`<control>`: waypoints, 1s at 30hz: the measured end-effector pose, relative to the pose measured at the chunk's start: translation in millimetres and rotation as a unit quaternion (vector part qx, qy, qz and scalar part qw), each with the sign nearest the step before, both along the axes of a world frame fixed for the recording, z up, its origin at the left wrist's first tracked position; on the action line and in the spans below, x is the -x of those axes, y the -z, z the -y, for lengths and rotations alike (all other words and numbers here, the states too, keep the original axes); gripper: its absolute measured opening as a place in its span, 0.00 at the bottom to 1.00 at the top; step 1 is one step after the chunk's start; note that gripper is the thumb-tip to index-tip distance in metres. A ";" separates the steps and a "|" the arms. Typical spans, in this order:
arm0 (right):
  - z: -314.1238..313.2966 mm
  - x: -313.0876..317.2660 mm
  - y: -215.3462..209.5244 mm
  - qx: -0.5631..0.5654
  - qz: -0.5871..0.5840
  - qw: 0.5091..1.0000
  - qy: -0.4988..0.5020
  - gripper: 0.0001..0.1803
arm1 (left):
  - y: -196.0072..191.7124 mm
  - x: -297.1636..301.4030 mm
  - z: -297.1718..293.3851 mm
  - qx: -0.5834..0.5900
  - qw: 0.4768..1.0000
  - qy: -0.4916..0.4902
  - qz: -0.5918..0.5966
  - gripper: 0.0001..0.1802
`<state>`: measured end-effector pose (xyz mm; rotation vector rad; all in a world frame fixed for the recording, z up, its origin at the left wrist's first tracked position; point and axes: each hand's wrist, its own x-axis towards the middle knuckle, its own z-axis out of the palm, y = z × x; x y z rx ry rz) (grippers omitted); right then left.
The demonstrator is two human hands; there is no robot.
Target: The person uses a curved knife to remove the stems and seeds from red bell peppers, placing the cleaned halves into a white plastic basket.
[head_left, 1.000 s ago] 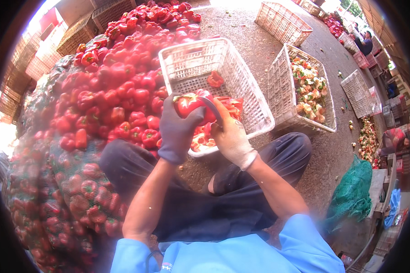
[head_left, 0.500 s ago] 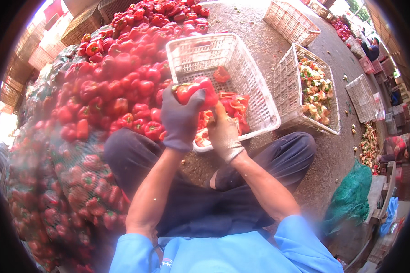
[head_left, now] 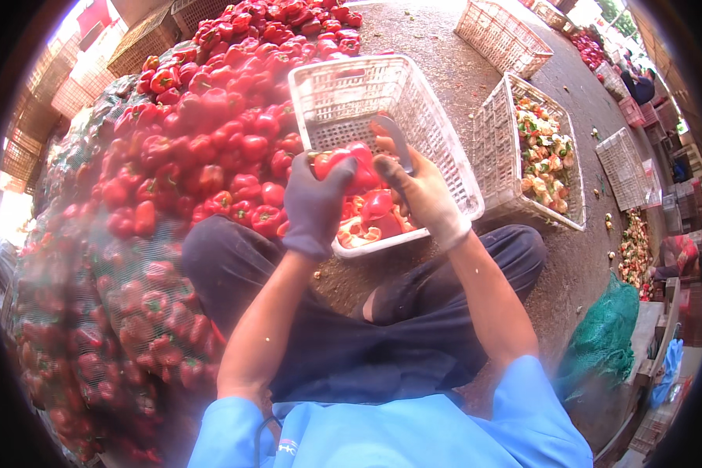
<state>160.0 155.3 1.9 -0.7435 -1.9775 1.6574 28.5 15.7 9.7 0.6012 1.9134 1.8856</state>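
Note:
My left hand (head_left: 313,203), in a dark grey glove, is closed round a red bell pepper (head_left: 357,165) above the near part of a white plastic crate (head_left: 466,186). Just right of the pepper, my right hand (head_left: 430,195) wears a pale glove with dark, stained fingers. It grips a small knife (head_left: 398,142) whose curved blade points up and away from me; the handle is hidden in the fist. Cut red pepper pieces (head_left: 377,209) lie in the crate below my hands.
A large heap of red peppers (head_left: 210,179) spreads on the left, beside net-covered peppers (head_left: 144,312). To the right stands a crate of pepper cores (head_left: 542,156), with another white crate (head_left: 503,37) beyond. A green net (head_left: 600,335) lies at the lower right.
My right hand has moved right, off the pepper, and the knife blade now shows. The left hand keeps its hold on the pepper almost in place.

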 end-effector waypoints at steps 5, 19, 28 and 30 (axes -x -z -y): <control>-9.8 2.0 -21.6 0.045 0.082 0.992 -0.083 0.35 | 20.4 0.4 2.0 -0.026 0.997 0.058 -0.042 0.27; -38.3 -2.6 -13.8 -0.098 0.082 0.981 -0.144 0.22 | 8.3 -9.3 2.6 -0.033 0.994 0.100 -0.036 0.30; -37.6 -8.7 -5.4 -0.166 0.096 0.964 -0.183 0.18 | -2.5 -7.4 6.3 -0.056 0.975 0.154 0.148 0.26; -35.8 -6.3 -21.2 -0.149 0.109 0.961 -0.208 0.17 | 0.5 -6.0 4.0 -0.081 0.972 0.160 0.153 0.26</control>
